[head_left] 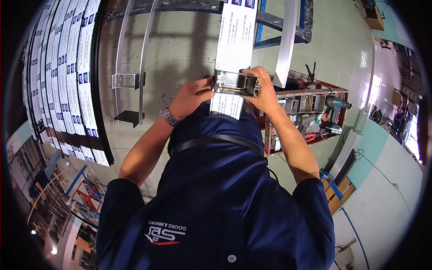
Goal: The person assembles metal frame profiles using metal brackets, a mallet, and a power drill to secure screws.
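Note:
A long profile (236, 40) wrapped in white printed film runs toward me, and its hollow metal end frame (236, 84) lies between my hands. On the left side my left hand (192, 96), with a metal watch on the wrist, has its thumb and fingers pressed at the frame's edge. My right hand (264, 90) wraps round the opposite side of the frame, with its fingers bent over the top corner. A short film-covered piece (226, 106) shows just below the frame, close to my waist.
Film-covered panels (67, 76) stand stacked at the left. Beside them are thin metal rails (120, 54). At the right a red tool rack (310, 96) holds a teal drill (335, 105) and other tools. A blue stand (272, 22) supports the profile. A person (38, 184) is far left.

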Motion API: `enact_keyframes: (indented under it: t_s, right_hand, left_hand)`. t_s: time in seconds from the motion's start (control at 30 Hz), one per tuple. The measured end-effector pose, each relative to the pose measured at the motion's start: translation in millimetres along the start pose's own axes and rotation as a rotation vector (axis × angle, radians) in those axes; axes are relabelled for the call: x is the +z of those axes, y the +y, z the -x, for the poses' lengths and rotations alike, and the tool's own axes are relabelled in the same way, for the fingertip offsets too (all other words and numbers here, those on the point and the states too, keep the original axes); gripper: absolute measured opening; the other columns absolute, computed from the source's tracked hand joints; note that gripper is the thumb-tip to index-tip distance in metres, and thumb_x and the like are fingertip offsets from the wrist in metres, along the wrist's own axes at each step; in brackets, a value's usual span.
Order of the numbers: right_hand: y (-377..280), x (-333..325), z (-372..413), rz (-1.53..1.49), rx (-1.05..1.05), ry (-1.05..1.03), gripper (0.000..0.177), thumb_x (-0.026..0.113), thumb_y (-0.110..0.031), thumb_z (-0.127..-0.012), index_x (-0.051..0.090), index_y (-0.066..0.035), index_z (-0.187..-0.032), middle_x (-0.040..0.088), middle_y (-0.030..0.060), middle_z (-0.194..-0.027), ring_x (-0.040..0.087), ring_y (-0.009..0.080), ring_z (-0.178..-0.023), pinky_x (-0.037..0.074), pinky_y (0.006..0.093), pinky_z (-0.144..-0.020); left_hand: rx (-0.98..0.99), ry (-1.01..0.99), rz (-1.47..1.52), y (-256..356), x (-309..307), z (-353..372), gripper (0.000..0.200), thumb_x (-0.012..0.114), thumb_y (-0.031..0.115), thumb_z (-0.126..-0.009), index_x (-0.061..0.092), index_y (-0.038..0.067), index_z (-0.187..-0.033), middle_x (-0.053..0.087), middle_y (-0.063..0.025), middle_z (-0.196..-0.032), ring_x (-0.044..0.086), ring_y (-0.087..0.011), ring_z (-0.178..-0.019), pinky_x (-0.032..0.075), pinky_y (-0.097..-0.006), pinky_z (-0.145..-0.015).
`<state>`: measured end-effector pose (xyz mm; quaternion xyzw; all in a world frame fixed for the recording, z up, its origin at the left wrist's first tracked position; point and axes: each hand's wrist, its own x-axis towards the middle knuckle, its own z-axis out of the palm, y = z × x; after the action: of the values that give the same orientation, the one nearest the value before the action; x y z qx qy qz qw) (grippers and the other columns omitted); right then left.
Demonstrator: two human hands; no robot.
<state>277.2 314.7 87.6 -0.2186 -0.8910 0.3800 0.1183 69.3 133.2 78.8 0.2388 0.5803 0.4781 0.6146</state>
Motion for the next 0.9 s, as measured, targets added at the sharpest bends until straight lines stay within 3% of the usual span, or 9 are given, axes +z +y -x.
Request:
enact_keyframes:
  t_s: [0.4, 0.57, 0.9]
  right_hand:
    - [-4, 9, 2, -0.066, 0.101, 0.038, 0.057, 0.082, -0.012, -0.069, 0.06, -0.007, -0.121, 0.055, 0.0141, -0.109, 0.057, 0.0369, -0.106, 0.046, 0.0437, -0.095]
    - [-1, 13, 3, -0.056, 0.1, 0.066, 0.06, 0.085, -0.009, -0.064, 0.061, -0.002, -0.12, 0.059, 0.012, -0.115, 0.059, 0.0322, -0.106, 0.05, 0.0393, -0.094]
    - [-12, 12, 4, -0.107, 0.167, 0.087, 0.065, 0.086, -0.007, -0.063, 0.058, -0.005, -0.122, 0.054, 0.0138, -0.109, 0.057, 0.0358, -0.106, 0.05, 0.0416, -0.092]
  left_hand:
    - [-0.003, 0.002, -0.009, 2, 1, -2, 0.039, 0.065, 0.003, -0.094, 0.06, -0.008, -0.132, 0.07, -0.0064, -0.119, 0.062, -0.0086, -0.107, 0.048, -0.0255, -0.096]
    - [0.016, 0.004, -0.043, -4, 0, -4, 0.037, 0.065, 0.003, -0.094, 0.061, -0.007, -0.13, 0.071, -0.0064, -0.117, 0.062, -0.0087, -0.107, 0.049, -0.0256, -0.096]
    - [0.038, 0.004, -0.046, 4, 1, -2, 0.046, 0.064, 0.002, -0.092, 0.054, -0.01, -0.135, 0.07, -0.0128, -0.119, 0.064, -0.0138, -0.11, 0.05, -0.0269, -0.096]
